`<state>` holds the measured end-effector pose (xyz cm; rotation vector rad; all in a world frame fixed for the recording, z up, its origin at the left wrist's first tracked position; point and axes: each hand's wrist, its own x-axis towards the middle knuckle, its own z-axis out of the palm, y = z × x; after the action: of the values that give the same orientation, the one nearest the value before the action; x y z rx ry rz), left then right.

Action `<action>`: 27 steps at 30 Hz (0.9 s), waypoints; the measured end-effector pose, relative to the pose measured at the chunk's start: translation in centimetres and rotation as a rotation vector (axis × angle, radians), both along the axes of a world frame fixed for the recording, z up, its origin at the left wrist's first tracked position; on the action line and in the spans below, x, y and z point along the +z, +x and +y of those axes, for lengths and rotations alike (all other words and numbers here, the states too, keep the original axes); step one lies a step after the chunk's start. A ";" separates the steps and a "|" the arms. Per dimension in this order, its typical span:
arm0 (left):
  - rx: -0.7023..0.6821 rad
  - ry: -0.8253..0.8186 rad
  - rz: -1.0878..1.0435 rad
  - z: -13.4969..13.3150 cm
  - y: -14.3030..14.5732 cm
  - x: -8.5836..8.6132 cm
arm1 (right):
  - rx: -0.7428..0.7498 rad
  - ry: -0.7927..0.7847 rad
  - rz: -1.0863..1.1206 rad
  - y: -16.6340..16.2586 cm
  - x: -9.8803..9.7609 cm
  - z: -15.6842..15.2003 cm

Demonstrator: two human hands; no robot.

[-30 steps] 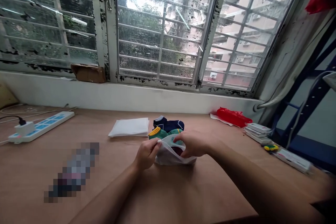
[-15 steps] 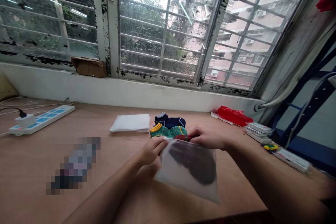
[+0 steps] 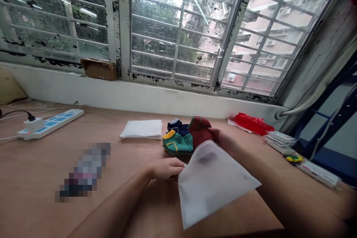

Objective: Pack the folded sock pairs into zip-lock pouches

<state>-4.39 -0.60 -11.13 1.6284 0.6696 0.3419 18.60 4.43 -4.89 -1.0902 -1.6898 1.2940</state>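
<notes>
1. the left hand and right hand are apart, both gripping one white bag at lower middle.
2. one red sock pokes from the bag's top.
3. one bunch of green socks and one of dark blue socks sit just behind.
4. one flat white pad lies left of them.

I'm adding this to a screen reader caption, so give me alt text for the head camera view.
A left hand and a right hand hold a see-through white bag above a wooden desk, with red socks at its mouth. Green socks and navy socks lie just behind it, beside a flat stack of white bags.
</notes>
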 end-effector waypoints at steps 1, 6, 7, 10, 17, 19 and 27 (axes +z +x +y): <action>0.016 -0.001 -0.006 0.1 0.0 0.0 | -0.012 -0.079 0.066 -0.3 0.0 0.3; -0.019 0.142 0.030 0.7 -0.7 -0.4 | -0.090 -0.349 0.288 -0.9 0.1 0.9; -0.038 0.214 0.049 0.9 -0.8 -0.5 | -0.087 -0.371 0.295 -1.0 0.0 0.9; -0.094 0.423 0.129 1.1 -1.0 -0.6 | -0.097 -0.387 0.284 -1.1 -0.7 1.0; 0.161 0.625 0.206 1.8 -0.9 -1.1 | 0.278 -0.084 -0.192 0.7 -1.4 0.1; 0.207 0.636 0.208 1.9 -0.6 -1.4 | 0.364 -0.029 -0.281 1.1 -1.5 -0.5; 0.572 0.975 0.500 0.7 0.1 -0.8 | -0.121 0.123 0.062 0.5 -1.7 -0.1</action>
<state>-4.27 0.05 -11.90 2.4586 1.5182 0.7670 19.10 4.31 -6.59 -1.0525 -1.6100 1.1212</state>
